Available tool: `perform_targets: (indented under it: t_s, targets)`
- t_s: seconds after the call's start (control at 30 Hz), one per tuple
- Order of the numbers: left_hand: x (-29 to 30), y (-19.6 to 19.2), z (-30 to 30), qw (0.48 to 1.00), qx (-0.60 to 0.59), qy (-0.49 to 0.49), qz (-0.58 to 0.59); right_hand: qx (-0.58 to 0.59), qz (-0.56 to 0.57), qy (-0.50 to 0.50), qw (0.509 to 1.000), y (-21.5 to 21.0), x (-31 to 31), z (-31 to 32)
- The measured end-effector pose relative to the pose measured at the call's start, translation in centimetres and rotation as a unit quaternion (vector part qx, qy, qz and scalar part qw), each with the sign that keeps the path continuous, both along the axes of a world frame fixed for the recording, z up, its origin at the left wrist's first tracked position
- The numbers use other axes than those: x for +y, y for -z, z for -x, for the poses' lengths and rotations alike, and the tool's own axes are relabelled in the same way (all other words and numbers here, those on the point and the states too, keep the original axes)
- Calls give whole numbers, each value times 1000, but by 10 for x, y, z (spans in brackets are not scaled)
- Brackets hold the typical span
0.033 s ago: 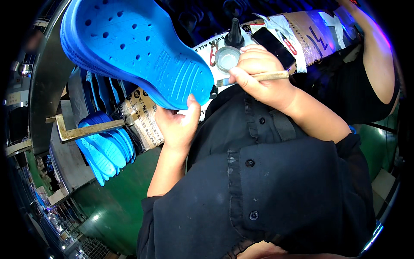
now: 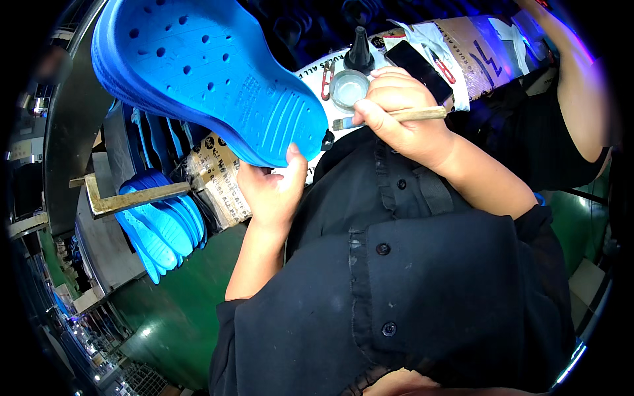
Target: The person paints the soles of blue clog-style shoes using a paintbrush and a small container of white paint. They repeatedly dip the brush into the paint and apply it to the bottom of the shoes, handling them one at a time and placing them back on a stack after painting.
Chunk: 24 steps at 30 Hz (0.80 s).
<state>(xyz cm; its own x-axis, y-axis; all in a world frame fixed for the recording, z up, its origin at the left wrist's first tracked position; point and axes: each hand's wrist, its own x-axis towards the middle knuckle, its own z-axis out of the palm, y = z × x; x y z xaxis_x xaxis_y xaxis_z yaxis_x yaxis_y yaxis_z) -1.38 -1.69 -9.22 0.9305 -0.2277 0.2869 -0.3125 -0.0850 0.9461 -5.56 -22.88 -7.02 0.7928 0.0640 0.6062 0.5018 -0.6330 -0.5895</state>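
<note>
Blue sole [image 2: 234, 99], upper left, overlapping the worktop [image 2: 310, 76] in view. Left hand [image 2: 272, 188] pinches its narrow end, thumb above, fingers beneath. Right hand [image 2: 404, 113] closed on a brush [image 2: 422, 113]; whether it also grips the glass cup [image 2: 350, 91]: cannot tell. Handling advice: steady the sole, keep bristles level with its edge, thumb clear, pressure light. Appearance: holes toward the wide end, ridges across the narrow end, thick side wall.
</note>
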Motion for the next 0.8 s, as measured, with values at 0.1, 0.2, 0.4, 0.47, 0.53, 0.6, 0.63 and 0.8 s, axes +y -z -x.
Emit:
perform_targets:
  t_s: [0.1, 0.2, 0.4, 0.47, 0.53, 0.6, 0.63, 0.8]
  targets:
    - [-1, 6, 0, 1000, -12, -6, 18, -11, -8, -15, 1000, -1, 1, 2]
    - [-2, 8, 0, 999, -36, -5, 10, -28, 20, -43, 998, -2, 7, 5]
    - [-8, 11, -1, 998, -51, -11, 31, -25, -16, -20, 999, -1, 1, 7]
    - [-11, 9, 1, 998, -44, -7, 42, -40, -25, -12, 999, 0, 3, 5]
    - [-11, 9, 1, 998, -41, -3, 49, -53, 3, -12, 999, -1, 8, 4]
    - [-11, 9, 0, 998, -42, -1, 52, -57, 20, -14, 998, -1, 9, 6]
    - [-11, 9, 0, 998, -45, -7, 48, -54, 22, -18, 998, -1, 9, 7]
    - [-13, 11, -1, 997, -58, -15, 46, -31, -8, -22, 999, 2, 1, 9]
